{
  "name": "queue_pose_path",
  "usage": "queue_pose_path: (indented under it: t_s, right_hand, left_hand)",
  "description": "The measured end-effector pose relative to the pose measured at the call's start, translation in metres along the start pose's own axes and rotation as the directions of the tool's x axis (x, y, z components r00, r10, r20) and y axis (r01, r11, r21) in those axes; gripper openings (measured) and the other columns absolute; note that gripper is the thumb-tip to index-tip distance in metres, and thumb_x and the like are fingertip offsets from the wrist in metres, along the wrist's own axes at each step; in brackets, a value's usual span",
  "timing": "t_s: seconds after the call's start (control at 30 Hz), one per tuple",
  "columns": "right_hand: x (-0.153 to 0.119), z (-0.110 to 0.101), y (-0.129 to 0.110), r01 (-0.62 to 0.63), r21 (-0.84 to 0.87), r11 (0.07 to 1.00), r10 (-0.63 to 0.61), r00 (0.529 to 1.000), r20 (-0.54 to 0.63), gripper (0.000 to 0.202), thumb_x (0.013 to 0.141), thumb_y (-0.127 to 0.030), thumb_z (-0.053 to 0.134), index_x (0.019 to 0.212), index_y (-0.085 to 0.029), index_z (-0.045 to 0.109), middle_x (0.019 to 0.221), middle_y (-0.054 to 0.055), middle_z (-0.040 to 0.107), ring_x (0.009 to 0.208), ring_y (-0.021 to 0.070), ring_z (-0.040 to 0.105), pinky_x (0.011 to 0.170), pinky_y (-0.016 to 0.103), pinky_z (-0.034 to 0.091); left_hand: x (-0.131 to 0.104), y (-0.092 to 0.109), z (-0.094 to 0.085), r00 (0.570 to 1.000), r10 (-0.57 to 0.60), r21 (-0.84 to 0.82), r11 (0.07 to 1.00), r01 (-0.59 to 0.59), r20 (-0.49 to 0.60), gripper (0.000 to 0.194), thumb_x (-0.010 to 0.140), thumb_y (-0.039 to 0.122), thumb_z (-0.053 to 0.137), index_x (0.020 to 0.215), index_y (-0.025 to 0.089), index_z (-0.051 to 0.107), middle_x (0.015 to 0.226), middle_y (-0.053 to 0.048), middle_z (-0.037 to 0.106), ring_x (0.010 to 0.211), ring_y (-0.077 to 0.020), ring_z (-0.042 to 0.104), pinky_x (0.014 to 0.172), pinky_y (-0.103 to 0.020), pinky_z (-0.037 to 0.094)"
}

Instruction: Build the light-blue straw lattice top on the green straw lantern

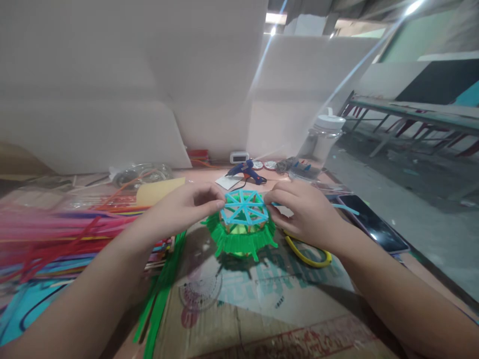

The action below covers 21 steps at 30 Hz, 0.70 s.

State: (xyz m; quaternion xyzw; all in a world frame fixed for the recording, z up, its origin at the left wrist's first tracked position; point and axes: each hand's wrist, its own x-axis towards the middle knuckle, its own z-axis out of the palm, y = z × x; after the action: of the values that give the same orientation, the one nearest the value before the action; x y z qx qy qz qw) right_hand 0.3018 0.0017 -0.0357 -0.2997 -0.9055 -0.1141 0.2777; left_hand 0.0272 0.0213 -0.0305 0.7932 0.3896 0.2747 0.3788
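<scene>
A small craft piece stands in the middle, with a light-blue spoked frame [244, 205] on top and a green fringed skirt [239, 242] around its lower part. My left hand [190, 202] is closed, thumb and forefinger pinching the left edge of the blue frame. At its right edge my right hand [295, 207] is also closed, its fingers on a light-blue pipe cleaner [346, 207] whose free end sticks out behind the hand. Part of that strip is hidden by the fingers. Beneath my right hand lies a yellow loop [310, 262].
Cardboard [224, 329] lies under the piece. Many coloured pipe cleaners [75, 244] spread at left, with green strips [160, 304] beside the cardboard. A blue glue gun [247, 171] lies behind, near a small white clock [239, 157]. A phone [372, 222] and a clear bottle [322, 142] are at right.
</scene>
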Motion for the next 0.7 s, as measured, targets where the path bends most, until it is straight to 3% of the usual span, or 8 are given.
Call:
queue_pose_path:
  t_s: [0.23, 0.53, 0.63, 0.7]
  right_hand:
    - [0.001, -0.001, 0.000, -0.013, 0.017, 1.000, 0.013, 1.000, 0.003, 0.014, 0.092, -0.014, 0.051, 0.087, -0.018, 0.063, 0.078, 0.005, 0.064, 0.072, 0.0177, 0.055, 0.067, 0.031, 0.037]
    - [0.000, 0.003, -0.001, -0.066, 0.082, 0.994, 0.064, 0.998, 0.024, 0.008, 0.088, -0.014, 0.054, 0.086, -0.018, 0.061, 0.081, 0.005, 0.064, 0.076, 0.0184, 0.056, 0.070, 0.031, 0.040]
    - [0.000, -0.001, -0.003, -0.053, 0.026, 0.998, 0.053, 0.998, -0.022, 0.009, 0.089, -0.014, 0.054, 0.085, -0.018, 0.061, 0.080, 0.005, 0.065, 0.076, 0.0190, 0.056, 0.069, 0.031, 0.039]
    - [0.000, -0.006, -0.006, -0.034, -0.022, 0.999, 0.033, 0.997, -0.070, 0.010, 0.089, -0.013, 0.053, 0.087, -0.017, 0.062, 0.081, 0.006, 0.066, 0.076, 0.0193, 0.056, 0.069, 0.031, 0.039]
  left_hand:
    - [0.002, -0.001, 0.003, 1.000, -0.002, -0.067, 0.998, 0.003, 0.013, 0.021, 0.091, 0.039, 0.062, 0.088, 0.019, 0.064, 0.083, -0.001, 0.066, 0.076, -0.0147, 0.062, 0.068, -0.027, 0.051]
    - [0.001, -0.005, 0.001, 1.000, -0.004, 0.011, 1.000, 0.003, 0.021, 0.028, 0.093, 0.046, 0.058, 0.090, 0.019, 0.065, 0.085, -0.003, 0.068, 0.077, -0.0169, 0.063, 0.068, -0.029, 0.052]
    - [-0.005, 0.002, 0.001, 0.990, 0.054, 0.227, 0.974, -0.023, -0.132, 0.029, 0.094, 0.047, 0.057, 0.099, 0.021, 0.069, 0.096, -0.005, 0.071, 0.087, -0.0209, 0.065, 0.075, -0.034, 0.052]
    - [-0.011, 0.014, 0.005, 0.938, 0.210, 0.438, 0.896, -0.073, -0.275, 0.027, 0.097, 0.043, 0.056, 0.105, 0.022, 0.070, 0.106, -0.006, 0.071, 0.100, -0.0240, 0.063, 0.086, -0.038, 0.050]
